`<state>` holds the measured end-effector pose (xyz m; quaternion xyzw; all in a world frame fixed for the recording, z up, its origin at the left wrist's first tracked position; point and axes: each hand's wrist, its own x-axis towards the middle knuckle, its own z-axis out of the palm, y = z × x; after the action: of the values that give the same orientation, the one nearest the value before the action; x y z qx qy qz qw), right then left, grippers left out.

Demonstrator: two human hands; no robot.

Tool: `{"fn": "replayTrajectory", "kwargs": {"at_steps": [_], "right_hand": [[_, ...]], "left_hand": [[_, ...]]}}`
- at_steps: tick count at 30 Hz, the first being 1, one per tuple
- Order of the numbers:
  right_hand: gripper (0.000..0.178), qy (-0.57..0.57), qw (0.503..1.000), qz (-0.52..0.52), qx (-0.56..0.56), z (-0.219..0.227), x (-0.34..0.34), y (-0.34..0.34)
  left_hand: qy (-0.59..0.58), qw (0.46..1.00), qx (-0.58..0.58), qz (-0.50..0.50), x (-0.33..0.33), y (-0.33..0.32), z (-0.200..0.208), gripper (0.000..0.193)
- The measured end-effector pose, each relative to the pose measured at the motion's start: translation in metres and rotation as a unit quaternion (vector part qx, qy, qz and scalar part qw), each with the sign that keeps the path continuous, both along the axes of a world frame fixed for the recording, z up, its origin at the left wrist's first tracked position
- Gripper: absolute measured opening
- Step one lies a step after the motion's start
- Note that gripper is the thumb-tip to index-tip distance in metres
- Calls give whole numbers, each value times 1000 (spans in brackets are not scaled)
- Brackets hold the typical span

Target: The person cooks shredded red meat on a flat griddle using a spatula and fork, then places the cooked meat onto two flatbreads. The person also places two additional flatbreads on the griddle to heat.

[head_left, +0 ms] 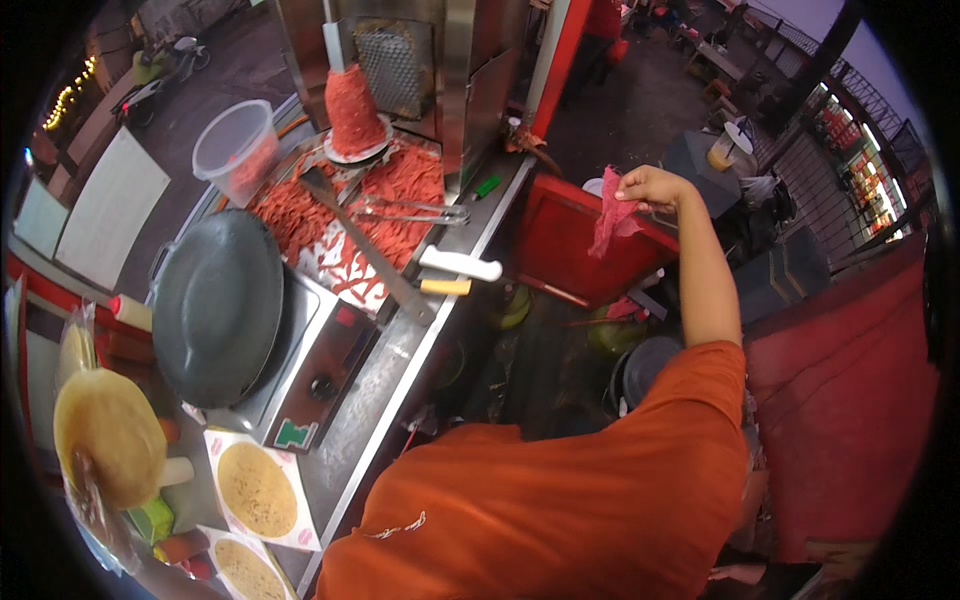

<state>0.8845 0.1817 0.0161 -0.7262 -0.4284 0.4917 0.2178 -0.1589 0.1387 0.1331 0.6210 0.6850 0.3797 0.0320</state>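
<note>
Out to the right, my right hand (655, 190) pinches a crumpled pink cloth (612, 215), which hangs over a red panel. At the lower left, my left hand (97, 500) is beside a round flatbread (110, 440) and seems to grip its edge; clear plastic blurs the fingers. Two more flatbreads, one speckled (257, 490) and another (248, 572) nearer me, lie on white paper sheets on the metal counter. A dark round pan (217, 308) rests on a gas stove (310, 375) beside them.
Behind the stove, a tray of chopped red meat (405, 180) holds tongs (420, 212) and a long spatula (365, 245). A meat cone (355, 115) stands on a spit. A white-handled knife (460, 264) lies near the counter edge. A clear tub (237, 150) stands at the back left.
</note>
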Motion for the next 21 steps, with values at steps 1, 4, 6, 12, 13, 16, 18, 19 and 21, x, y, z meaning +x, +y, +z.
{"fn": "replayTrajectory", "kwargs": {"at_steps": [1, 4, 6, 12, 13, 16, 18, 19, 21], "right_hand": [[13, 6, 999, -49, -11, -21, 29, 10], [17, -44, 982, -183, 32, -88, 86, 45], [27, -280, 933, -222, 49, -134, 93, 66], [52, -438, 881, -178, 2, -217, 39, 69], [51, -437, 881, -179, 31, -218, 32, 64], [51, -479, 831, -225, 168, -211, 20, 47], [45, -516, 819, -174, 178, -207, 17, 37], [45, -505, 838, -105, 179, -207, 17, 29], [47, -489, 824, -57, 281, -210, 17, 15]], "left_hand": [[-36, 999, -21, 7, 15, -1, -4, 59], [-34, 997, -52, 43, 58, -5, -18, 50], [-88, 994, -62, -6, 81, -6, -25, 54], [-131, 987, -79, 39, 113, -27, -48, 42], [-128, 988, -74, 44, 114, -31, -54, 41], [-100, 992, -49, 66, 110, -48, -66, 37], [-73, 994, -21, 81, 103, -61, -71, 34], [-4, 996, 17, 89, 101, -69, -74, 33], [-12, 993, 15, 120, 95, -83, -75, 30]]}}
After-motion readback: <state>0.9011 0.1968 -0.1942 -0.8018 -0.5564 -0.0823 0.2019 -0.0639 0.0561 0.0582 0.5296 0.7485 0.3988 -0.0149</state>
